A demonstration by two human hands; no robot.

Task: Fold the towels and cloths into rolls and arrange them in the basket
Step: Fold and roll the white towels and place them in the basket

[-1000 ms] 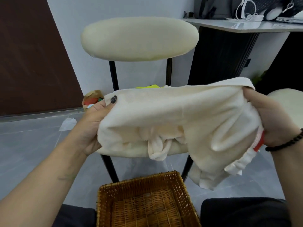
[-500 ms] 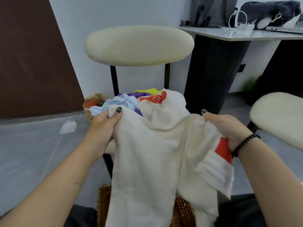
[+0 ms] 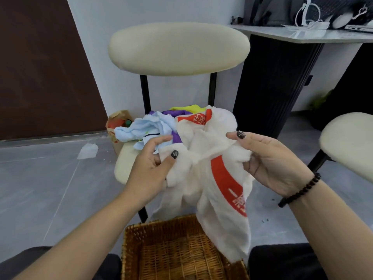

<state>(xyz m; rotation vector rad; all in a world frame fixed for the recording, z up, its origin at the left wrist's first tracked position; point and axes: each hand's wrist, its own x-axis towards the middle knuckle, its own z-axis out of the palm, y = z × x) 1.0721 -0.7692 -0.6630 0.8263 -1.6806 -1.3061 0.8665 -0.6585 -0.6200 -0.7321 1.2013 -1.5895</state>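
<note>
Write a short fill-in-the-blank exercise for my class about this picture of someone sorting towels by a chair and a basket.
1. Both hands hold a white towel with a stripe coloured ____.
2. The wicker basket below the hands holds ____ rolled towels.
3. The pile of cloths lies on the seat of a ____.
4. The beaded bracelet is on the person's ____ wrist.

Missing words: red; no; chair; right
</note>
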